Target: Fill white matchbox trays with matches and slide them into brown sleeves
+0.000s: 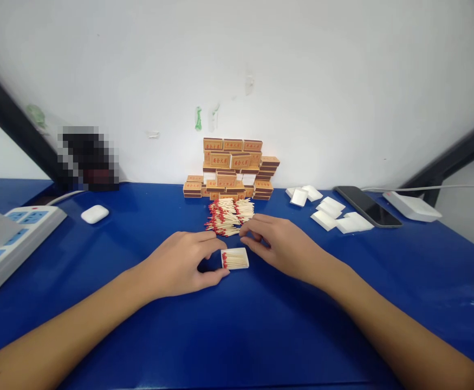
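A small white matchbox tray [235, 266] lies on the blue table with several red-tipped matches [237, 259] inside. My left hand [188, 261] grips its left end between thumb and fingers. Just behind the tray is a loose pile of matches [225, 216], most of their red heads to the left. My right hand [269, 238] is at the pile's front right edge, its fingers curled in towards the thumb. Whatever may be between those fingertips is hidden. Stacked printed matchboxes [225, 179] stand behind the pile, against the wall.
Several white trays [328, 208] lie to the right, beside a dark phone [367, 206] and a white box [411, 207]. On the left are a white earbud case [95, 214] and a power strip [29, 233]. The white wall [322, 97] bounds the table's back.
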The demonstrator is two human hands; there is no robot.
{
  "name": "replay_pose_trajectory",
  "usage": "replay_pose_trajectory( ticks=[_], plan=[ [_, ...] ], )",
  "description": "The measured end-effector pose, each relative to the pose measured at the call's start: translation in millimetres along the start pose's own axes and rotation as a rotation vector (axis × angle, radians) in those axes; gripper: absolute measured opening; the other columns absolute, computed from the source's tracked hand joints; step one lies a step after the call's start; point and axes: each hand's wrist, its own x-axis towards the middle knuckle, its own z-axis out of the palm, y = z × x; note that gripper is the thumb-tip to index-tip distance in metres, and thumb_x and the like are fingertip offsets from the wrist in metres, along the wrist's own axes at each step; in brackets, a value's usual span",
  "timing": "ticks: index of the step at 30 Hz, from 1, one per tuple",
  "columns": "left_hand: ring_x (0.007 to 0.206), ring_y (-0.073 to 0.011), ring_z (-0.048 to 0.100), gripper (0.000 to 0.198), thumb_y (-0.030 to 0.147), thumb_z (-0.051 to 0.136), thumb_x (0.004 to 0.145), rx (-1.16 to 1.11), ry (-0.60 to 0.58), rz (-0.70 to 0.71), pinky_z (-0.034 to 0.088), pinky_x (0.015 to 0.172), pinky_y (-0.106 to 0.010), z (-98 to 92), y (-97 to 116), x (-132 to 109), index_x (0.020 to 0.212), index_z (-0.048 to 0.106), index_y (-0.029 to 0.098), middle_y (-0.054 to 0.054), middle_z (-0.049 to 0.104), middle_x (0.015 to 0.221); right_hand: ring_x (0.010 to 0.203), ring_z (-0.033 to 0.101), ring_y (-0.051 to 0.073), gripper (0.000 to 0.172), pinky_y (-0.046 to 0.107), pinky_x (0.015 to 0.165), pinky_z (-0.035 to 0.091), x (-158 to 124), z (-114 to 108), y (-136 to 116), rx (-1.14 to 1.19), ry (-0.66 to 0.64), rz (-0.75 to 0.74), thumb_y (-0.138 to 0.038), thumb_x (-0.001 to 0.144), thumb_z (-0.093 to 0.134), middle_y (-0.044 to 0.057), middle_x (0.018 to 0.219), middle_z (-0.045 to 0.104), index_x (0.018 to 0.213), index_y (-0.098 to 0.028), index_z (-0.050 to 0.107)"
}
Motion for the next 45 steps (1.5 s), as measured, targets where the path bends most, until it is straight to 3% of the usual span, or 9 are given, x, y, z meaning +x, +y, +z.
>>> replay_pose_trajectory(
  ticks=[4, 13, 21, 26, 30, 34, 39, 45],
  plan=[
    [0.070, -0.0150, 0.063, 0.026, 0.040, 0.067, 0.094, 0.005, -0.011, -0.002, 0.044, 0.063, -0.029, -0.2, 1, 0, 0.113, 0.072, 0.023, 0.001, 0.068, 0.087, 0.079, 0.059, 0.016, 0.022, 0.028, 0.073, 0.044, 6, 9, 9, -0.027, 0.006, 0.039, -0.022, 0.100, 0.064, 0.005, 0.097, 0.065, 0.122, -0.019, 0.067],
    [0.068, -0.0146, 0.062, 0.023, 0.040, 0.066, 0.095, 0.008, -0.007, 0.010, 0.043, 0.062, -0.028, -1.9, 1, 1, 0.109, 0.072, 0.022, 0.001, 0.067, 0.083, 0.076, 0.056, 0.014, 0.005, 0.026, 0.070, 0.040, 12, 13, 10, -0.030, -0.009, 0.028, -0.021, 0.101, 0.064, 0.002, 0.091, 0.061, 0.099, -0.018, 0.067],
    [0.069, -0.0149, 0.063, 0.026, 0.041, 0.067, 0.095, 0.013, 0.010, 0.001, 0.044, 0.063, -0.028, 0.8, -2, -1, 0.112, 0.072, 0.023, 0.001, 0.068, 0.083, 0.075, 0.055, 0.015, 0.015, 0.027, 0.069, 0.041, 6, 0, 16, -0.026, -0.088, 0.100, -0.024, 0.103, 0.062, 0.003, 0.091, 0.061, 0.090, -0.018, 0.060],
    [0.069, -0.0151, 0.063, 0.026, 0.041, 0.067, 0.095, 0.022, 0.027, -0.004, 0.044, 0.063, -0.028, 0.4, -3, 0, 0.111, 0.072, 0.022, 0.001, 0.068, 0.082, 0.077, 0.056, 0.016, 0.015, 0.029, 0.068, 0.040, 4, -7, 16, -0.015, -0.068, 0.121, -0.024, 0.105, 0.057, 0.005, 0.095, 0.062, 0.091, -0.018, 0.060],
    [0.067, -0.0143, 0.062, 0.026, 0.041, 0.067, 0.094, 0.011, 0.033, -0.012, 0.044, 0.062, -0.027, -0.3, -3, 0, 0.112, 0.072, 0.022, 0.001, 0.068, 0.082, 0.077, 0.056, 0.016, 0.016, 0.028, 0.068, 0.040, 0, -13, 10, 0.070, -0.056, 0.069, -0.028, 0.106, 0.056, 0.003, 0.093, 0.062, 0.092, -0.019, 0.059],
    [0.068, -0.0149, 0.062, 0.027, 0.042, 0.068, 0.094, 0.014, 0.030, -0.022, 0.044, 0.062, -0.027, -0.1, -4, 0, 0.111, 0.072, 0.022, 0.000, 0.068, 0.082, 0.079, 0.057, 0.015, 0.016, 0.027, 0.068, 0.040, -3, -14, -5, 0.129, -0.147, 0.046, -0.025, 0.106, 0.057, 0.002, 0.093, 0.063, 0.091, -0.020, 0.059],
    [0.067, -0.0147, 0.061, 0.025, 0.040, 0.069, 0.093, 0.012, 0.024, -0.007, 0.044, 0.062, -0.028, 0.2, -3, 0, 0.108, 0.072, 0.020, 0.000, 0.067, 0.083, 0.080, 0.058, 0.016, 0.010, 0.029, 0.068, 0.039, -4, -10, -19, -0.003, -0.227, 0.023, -0.018, 0.103, 0.059, 0.005, 0.102, 0.065, 0.094, -0.018, 0.061],
    [0.068, -0.0149, 0.061, 0.023, 0.039, 0.068, 0.094, -0.004, 0.005, 0.005, 0.043, 0.062, -0.028, 0.6, -1, 0, 0.108, 0.070, 0.020, 0.001, 0.067, 0.084, 0.081, 0.060, 0.017, 0.009, 0.031, 0.069, 0.040, -5, -7, -21, -0.043, -0.197, -0.020, -0.019, 0.103, 0.059, 0.006, 0.102, 0.065, 0.097, -0.017, 0.065]
  ],
)
